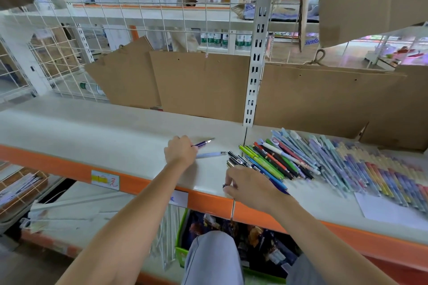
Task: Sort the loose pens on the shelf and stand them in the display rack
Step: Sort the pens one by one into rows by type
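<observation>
While the left hand (pixel 180 149) pinches a purple pen (pixel 203 143) and the right hand (pixel 249 184) fingers the near pen pile (pixel 278 162) on the shelf (pixel 104 132), these look light, stiff, slippery; grab mid-barrel.

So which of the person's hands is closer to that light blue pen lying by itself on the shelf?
The left. The left hand sits right at the near end of the light blue pen, possibly touching it. The right hand is further off, below and to the right of its tip, at the pile of pens.
</observation>
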